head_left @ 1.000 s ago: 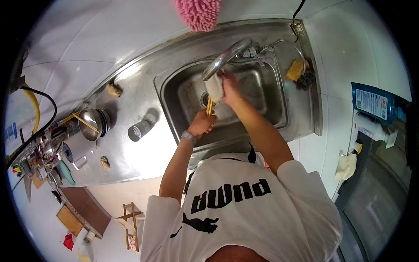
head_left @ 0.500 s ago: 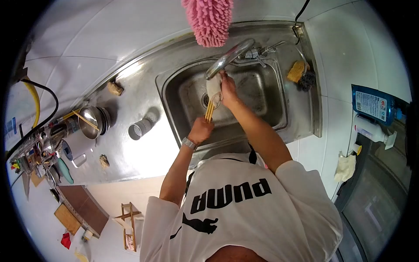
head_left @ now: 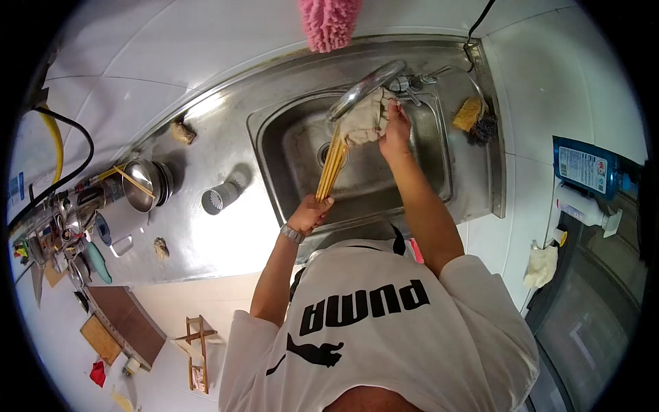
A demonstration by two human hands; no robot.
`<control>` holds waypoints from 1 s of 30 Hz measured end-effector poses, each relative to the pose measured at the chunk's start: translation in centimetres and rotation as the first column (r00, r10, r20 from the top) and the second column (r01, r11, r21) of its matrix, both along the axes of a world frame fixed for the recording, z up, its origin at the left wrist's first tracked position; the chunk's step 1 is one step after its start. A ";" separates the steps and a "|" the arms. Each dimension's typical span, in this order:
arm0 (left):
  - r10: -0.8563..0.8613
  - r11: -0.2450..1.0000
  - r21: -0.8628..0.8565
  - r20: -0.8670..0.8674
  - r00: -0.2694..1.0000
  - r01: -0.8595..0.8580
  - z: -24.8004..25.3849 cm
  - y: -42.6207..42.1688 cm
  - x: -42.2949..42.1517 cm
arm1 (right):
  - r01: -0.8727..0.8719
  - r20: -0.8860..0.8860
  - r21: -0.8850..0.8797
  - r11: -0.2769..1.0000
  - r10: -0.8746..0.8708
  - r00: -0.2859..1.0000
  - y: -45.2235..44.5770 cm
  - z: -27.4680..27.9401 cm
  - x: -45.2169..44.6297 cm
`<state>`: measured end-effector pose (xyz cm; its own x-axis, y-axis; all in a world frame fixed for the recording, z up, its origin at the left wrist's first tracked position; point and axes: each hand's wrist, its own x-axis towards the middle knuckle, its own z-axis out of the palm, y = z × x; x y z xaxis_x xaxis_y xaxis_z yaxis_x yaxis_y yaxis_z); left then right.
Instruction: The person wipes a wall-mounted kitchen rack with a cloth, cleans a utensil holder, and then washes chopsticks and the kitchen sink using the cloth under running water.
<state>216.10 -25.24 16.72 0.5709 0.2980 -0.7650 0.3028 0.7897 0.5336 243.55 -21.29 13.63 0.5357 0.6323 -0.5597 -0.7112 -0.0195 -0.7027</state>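
My left hand (head_left: 311, 214), with a watch on its wrist, is closed around one end of a bundle of chopsticks (head_left: 331, 167) over the near left part of the sink (head_left: 422, 180). In my right hand (head_left: 396, 134) is a light, wet-looking cloth (head_left: 366, 121), gripped at its right side and spread out beneath the faucet (head_left: 366, 88). The upper ends of the chopsticks meet the cloth's lower left edge. Whether the cloth still wraps their tips cannot be seen. Part of the cloth lies hidden behind the spout.
A perforated metal holder (head_left: 220, 198) lies on the steel counter, left of the sink. Stacked pots (head_left: 143, 184) and utensils stand farther left. A yellow sponge (head_left: 467, 114) and dark scrubber (head_left: 484, 128) sit right of the faucet. A pink duster (head_left: 329, 24) hangs above.
The cloth, earlier wrapped around the chopsticks, is now unfolded and farther right with my right hand. More of the chopsticks shows, and my left hand has moved slightly toward me.
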 end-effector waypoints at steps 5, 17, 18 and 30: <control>0.151 0.984 -0.087 -0.078 0.985 -0.158 -1.1 0.5 -0.4 | -0.043 0.209 -0.190 0.981 0.083 0.974 0.3 1.2 0.0; 0.291 0.952 -0.075 -0.068 0.954 -0.296 -2.4 1.6 0.6 | -0.266 0.514 0.011 0.964 0.223 0.829 -1.5 2.4 -5.2; 0.290 0.952 -0.075 -0.068 0.954 -0.295 -2.4 1.4 0.1 | -0.177 0.491 -0.039 0.983 0.173 0.854 -1.1 2.8 -4.1; 0.297 0.948 -0.105 -0.055 0.953 -0.301 -1.8 0.1 -0.7 | -0.290 0.656 -0.034 0.956 0.240 0.715 -1.5 5.0 -1.9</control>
